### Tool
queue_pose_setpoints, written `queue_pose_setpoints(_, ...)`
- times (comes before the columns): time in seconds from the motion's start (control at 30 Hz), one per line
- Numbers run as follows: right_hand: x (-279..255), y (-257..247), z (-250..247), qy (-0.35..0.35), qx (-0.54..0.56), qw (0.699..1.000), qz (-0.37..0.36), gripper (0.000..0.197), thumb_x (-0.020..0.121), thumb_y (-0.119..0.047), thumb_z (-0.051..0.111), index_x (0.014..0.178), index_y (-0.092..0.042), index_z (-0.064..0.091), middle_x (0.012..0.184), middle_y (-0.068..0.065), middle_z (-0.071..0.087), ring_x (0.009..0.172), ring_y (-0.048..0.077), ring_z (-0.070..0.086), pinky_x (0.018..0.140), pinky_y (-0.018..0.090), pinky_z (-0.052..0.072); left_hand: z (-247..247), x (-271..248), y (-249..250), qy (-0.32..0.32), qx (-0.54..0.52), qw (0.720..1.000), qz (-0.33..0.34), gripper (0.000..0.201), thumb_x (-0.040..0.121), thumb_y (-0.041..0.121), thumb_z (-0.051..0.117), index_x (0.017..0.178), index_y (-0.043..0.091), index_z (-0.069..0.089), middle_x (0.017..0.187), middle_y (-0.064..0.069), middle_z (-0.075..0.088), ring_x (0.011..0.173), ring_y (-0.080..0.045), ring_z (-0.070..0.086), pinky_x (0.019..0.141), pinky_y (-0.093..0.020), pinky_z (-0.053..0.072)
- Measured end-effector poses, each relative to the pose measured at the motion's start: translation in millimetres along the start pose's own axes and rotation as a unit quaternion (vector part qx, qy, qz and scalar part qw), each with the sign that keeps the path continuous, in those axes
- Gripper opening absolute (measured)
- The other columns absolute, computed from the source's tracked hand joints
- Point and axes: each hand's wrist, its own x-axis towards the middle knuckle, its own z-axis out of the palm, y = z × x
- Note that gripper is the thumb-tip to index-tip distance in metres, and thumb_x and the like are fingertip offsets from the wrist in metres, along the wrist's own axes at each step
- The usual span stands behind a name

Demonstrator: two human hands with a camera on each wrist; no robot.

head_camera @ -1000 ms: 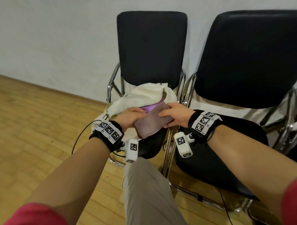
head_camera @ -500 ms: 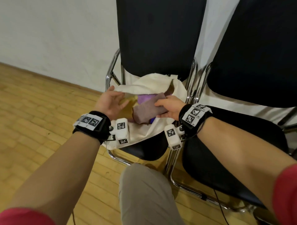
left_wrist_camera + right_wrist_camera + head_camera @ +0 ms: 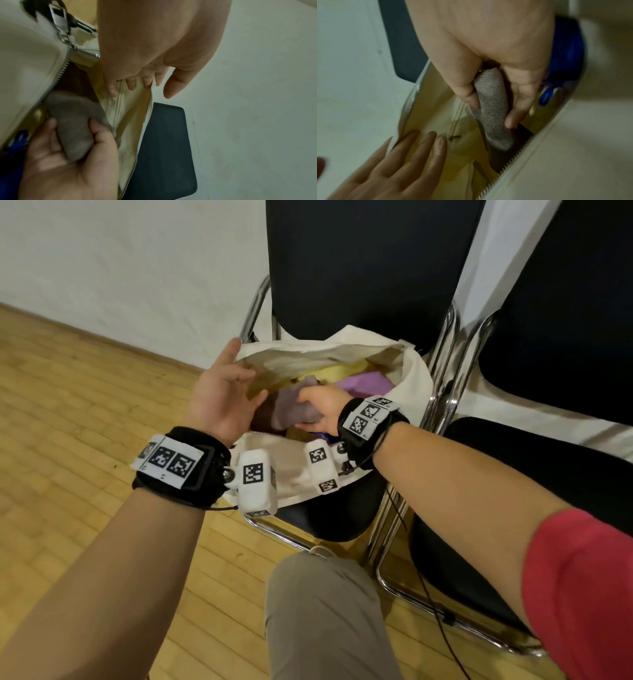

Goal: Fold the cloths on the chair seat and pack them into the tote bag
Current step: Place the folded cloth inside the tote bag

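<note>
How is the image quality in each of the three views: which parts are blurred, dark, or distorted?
Head view: bright and mostly sharp; wide-angle lens bends the chair backs. Left wrist view: dim and greenish; the tote bag near the zipper is smeared, the grey cloth soft. Right wrist view: also dim; the cloth's ribbing under the right hand is crisp, while the left hand is blurred.

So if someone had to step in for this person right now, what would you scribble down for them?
Right hand: grips the folded grey cloth, partway into the tote bag.
Left hand: fingers straight, pressing the bag's far side back to keep the mouth open.
Bag sits on the left chair's seat, unzipped. A purple cloth and a yellow one are already inside; something blue shows too.
Left: push the grey cloth down and let go. No loose cloths are visible on either seat.
</note>
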Motion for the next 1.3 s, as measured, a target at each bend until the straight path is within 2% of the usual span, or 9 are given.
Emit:
queue_pose_setpoints(0.1, 17, -3, 9, -0.005, 0.079, 0.997, 0.020, 0.006, 0.102, -0.013, 0.047, 0.099, -0.014, 0.051, 0.104, 0.012, 0.050, 0.086, 0.026, 0.056, 0.052, 0.033, 0.058, -1, 1, 4, -0.022, 0.021, 0.999, 0.011, 0.071, 0.092, -0.003, 0.036, 0.155, 0.028, 0.026, 0.119, 0.007, 0.065, 0.103, -0.002, 0.064, 0.116, -0.048, 0.024)
queue_pose_setpoints(0.27, 47, -7, 14, -0.001, 0.082, 0.996, 0.034, 0.012, 0.097, -0.011, 0.057, 0.086, -0.009, 0.054, 0.085, 0.014, 0.056, 0.058, 0.023, 0.058, 0.051, 0.029, 0.056, -7, 3, 11, -0.062, 0.039, 0.997, 0.021, 0.075, 0.088, -0.006, 0.037, 0.155, 0.026, 0.027, 0.145, -0.001, 0.051, 0.118, -0.004, 0.054, 0.118, -0.052, 0.019)
queue_pose_setpoints(0.43, 72, 0, 23, 0.038, -0.083, 0.995, 0.049, 0.018, 0.095, -0.009, 0.055, 0.079, -0.013, 0.050, 0.087, 0.015, 0.055, 0.094, 0.034, 0.062, 0.083, 0.036, 0.053, -10, 5, 14, -0.069, 0.057, 0.996, 0.021, 0.080, 0.083, -0.004, 0.042, 0.155, 0.027, 0.027, 0.149, -0.001, 0.045, 0.130, -0.004, 0.043, 0.119, -0.052, 0.020)
queue_pose_setpoints(0.57, 77, -23, 31, -0.001, -0.056, 0.998, -0.007, 0.010, 0.097, -0.008, 0.053, 0.089, -0.014, 0.054, 0.084, 0.012, 0.056, 0.069, 0.024, 0.059, 0.049, 0.029, 0.055, -17, 5, 12, -0.087, 0.073, 0.993, 0.021, 0.080, 0.082, -0.005, 0.041, 0.154, 0.027, 0.030, 0.145, 0.003, 0.052, 0.127, -0.003, 0.052, 0.118, -0.051, 0.023)
queue_pose_setpoints(0.8, 94, -25, 27, -0.004, -0.235, 0.972, -0.014, 0.020, 0.101, -0.018, 0.051, 0.082, -0.023, 0.048, 0.089, 0.005, 0.056, 0.076, 0.021, 0.062, 0.058, 0.033, 0.054, -23, 7, 15, -0.096, 0.062, 0.993, 0.008, 0.084, 0.076, -0.004, 0.047, 0.154, 0.025, 0.033, 0.157, -0.001, 0.038, 0.147, -0.014, 0.028, 0.118, -0.052, 0.025)
queue_pose_setpoints(0.93, 106, -31, 43, 0.011, -0.217, 0.976, -0.026, 0.014, 0.100, -0.009, 0.049, 0.108, -0.006, 0.060, 0.097, 0.022, 0.062, 0.079, 0.034, 0.064, 0.058, 0.036, 0.057, -26, 9, 17, -0.100, 0.062, 0.993, 0.007, 0.084, 0.076, -0.005, 0.047, 0.154, 0.024, 0.033, 0.155, -0.001, 0.040, 0.146, -0.015, 0.031, 0.116, -0.050, 0.030)
queue_pose_setpoints(1.1, 128, -25, 35, 0.030, -0.467, 0.878, -0.105, 0.037, 0.099, -0.020, 0.055, 0.133, -0.007, 0.057, 0.135, 0.014, 0.058, 0.122, 0.031, 0.057, 0.081, 0.026, 0.048, -28, 9, 14, -0.082, 0.069, 0.994, -0.006, 0.083, 0.074, -0.001, 0.050, 0.152, 0.023, 0.036, 0.148, 0.003, 0.050, 0.138, -0.012, 0.040, 0.115, -0.049, 0.032)
queue_pose_setpoints(1.2, 119, -33, 37, 0.018, -0.552, 0.825, -0.119, 0.040, 0.095, -0.025, 0.062, 0.131, -0.009, 0.060, 0.135, 0.010, 0.059, 0.112, 0.024, 0.058, 0.094, 0.033, 0.049, -34, 9, 11, -0.073, 0.081, 0.994, -0.011, 0.080, 0.076, 0.002, 0.051, 0.151, 0.025, 0.037, 0.144, 0.007, 0.055, 0.137, -0.011, 0.042, 0.116, -0.050, 0.029)
queue_pose_setpoints(1.3, 112, -42, 39, -0.013, -0.595, 0.793, -0.126, 0.035, 0.093, -0.027, 0.064, 0.125, -0.012, 0.063, 0.128, 0.010, 0.062, 0.099, 0.020, 0.055, 0.081, 0.030, 0.041, -36, 11, 11, -0.066, 0.087, 0.994, -0.016, 0.081, 0.076, 0.005, 0.053, 0.152, 0.026, 0.036, 0.141, 0.009, 0.058, 0.137, -0.009, 0.043, 0.116, -0.050, 0.029)
